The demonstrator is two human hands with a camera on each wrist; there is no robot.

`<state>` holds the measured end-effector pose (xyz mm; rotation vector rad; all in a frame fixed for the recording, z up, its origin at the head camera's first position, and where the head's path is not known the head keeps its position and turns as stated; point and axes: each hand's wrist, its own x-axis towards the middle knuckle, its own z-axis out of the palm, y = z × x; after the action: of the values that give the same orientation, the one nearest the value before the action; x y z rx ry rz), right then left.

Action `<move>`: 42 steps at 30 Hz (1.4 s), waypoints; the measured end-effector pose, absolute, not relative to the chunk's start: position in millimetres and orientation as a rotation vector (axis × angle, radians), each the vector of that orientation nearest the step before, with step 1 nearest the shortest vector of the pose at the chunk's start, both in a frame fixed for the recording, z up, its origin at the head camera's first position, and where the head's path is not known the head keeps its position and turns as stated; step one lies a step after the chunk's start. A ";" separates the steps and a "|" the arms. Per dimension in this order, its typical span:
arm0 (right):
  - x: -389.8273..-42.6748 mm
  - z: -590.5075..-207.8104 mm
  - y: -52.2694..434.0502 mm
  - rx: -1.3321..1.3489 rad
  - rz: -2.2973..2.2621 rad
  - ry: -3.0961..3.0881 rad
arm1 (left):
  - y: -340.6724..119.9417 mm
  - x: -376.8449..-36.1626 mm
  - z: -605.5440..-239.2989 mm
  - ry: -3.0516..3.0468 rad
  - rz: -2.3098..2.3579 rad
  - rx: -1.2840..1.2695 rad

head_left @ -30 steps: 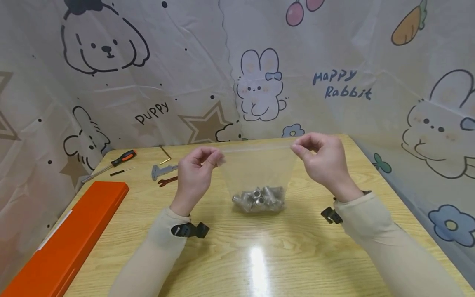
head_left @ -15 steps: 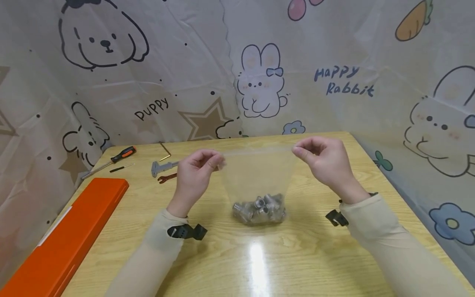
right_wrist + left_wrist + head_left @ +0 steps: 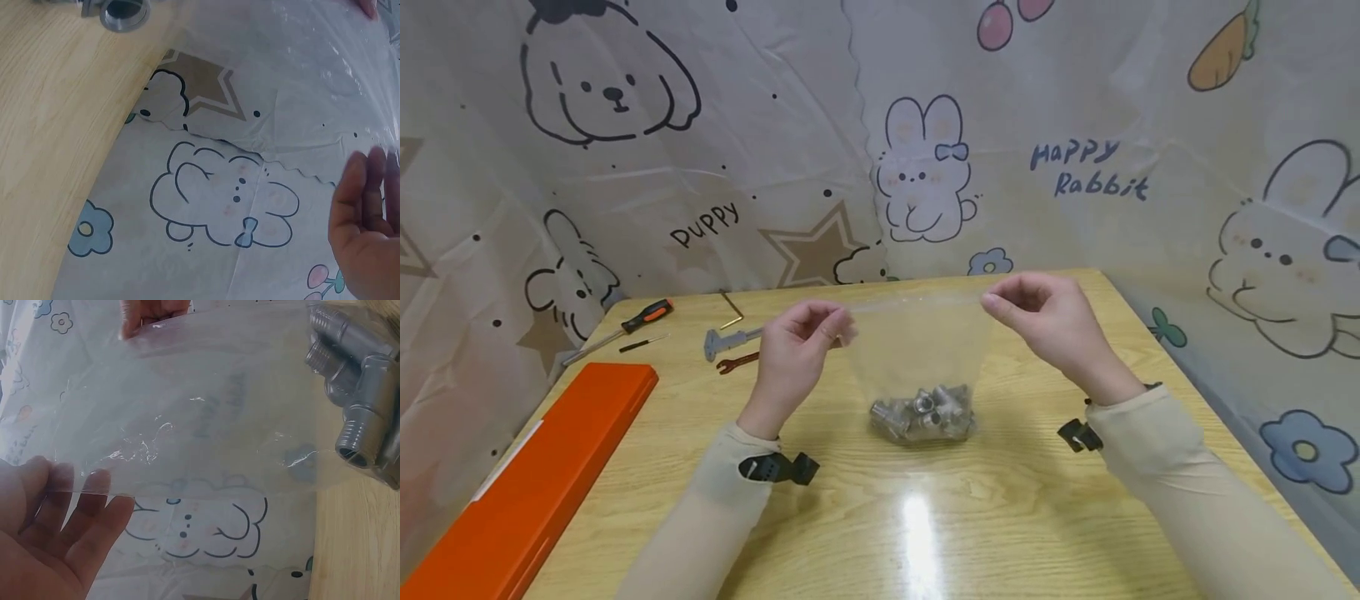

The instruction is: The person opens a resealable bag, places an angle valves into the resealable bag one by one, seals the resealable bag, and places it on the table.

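Note:
A clear plastic bag (image 3: 917, 342) hangs upright over the wooden table (image 3: 925, 517), with several grey metal pipe fittings (image 3: 923, 412) heaped in its bottom. My left hand (image 3: 801, 342) pinches the bag's top left corner. My right hand (image 3: 1037, 321) pinches the top right corner. The top edge is stretched between them. In the left wrist view the bag (image 3: 206, 419) spreads past my left fingers (image 3: 75, 512), with the fittings (image 3: 359, 394) at the right. In the right wrist view the bag (image 3: 325, 56) crosses the top, and one fitting (image 3: 122, 11) shows at the upper left.
A long orange case (image 3: 527, 483) lies at the table's left edge. A screwdriver (image 3: 621, 327), an Allen key (image 3: 732, 310), a small caliper (image 3: 726, 340) and a small wrench (image 3: 737, 362) lie at the back left. A cartoon-printed sheet (image 3: 1075, 167) closes in the back and sides.
Both hands keep their pinch on the bag's top corners. The right hand has drifted slightly left, and the fittings have shifted a little inside the bag.

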<state>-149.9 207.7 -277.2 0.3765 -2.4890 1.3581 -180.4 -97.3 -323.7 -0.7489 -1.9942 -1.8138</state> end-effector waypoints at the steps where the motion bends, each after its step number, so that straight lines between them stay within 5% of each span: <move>1: -151.2 -276.6 207.2 0.385 1.367 -2.507 | -97.6 -180.3 -324.3 -1.997 -1.809 -0.746; 21: -173.3 -226.6 109.5 1.118 0.663 -2.668 | -99.9 -177.0 -324.9 -1.995 -1.704 -0.847; 42: -182.7 -234.3 108.6 1.155 0.864 -2.672 | -97.1 -173.0 -320.1 -2.013 -1.709 -0.826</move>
<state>-182.7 108.6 -234.3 1.1549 -2.6720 0.8642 -173.0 -97.1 -320.1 -0.8264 -2.0128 -1.7087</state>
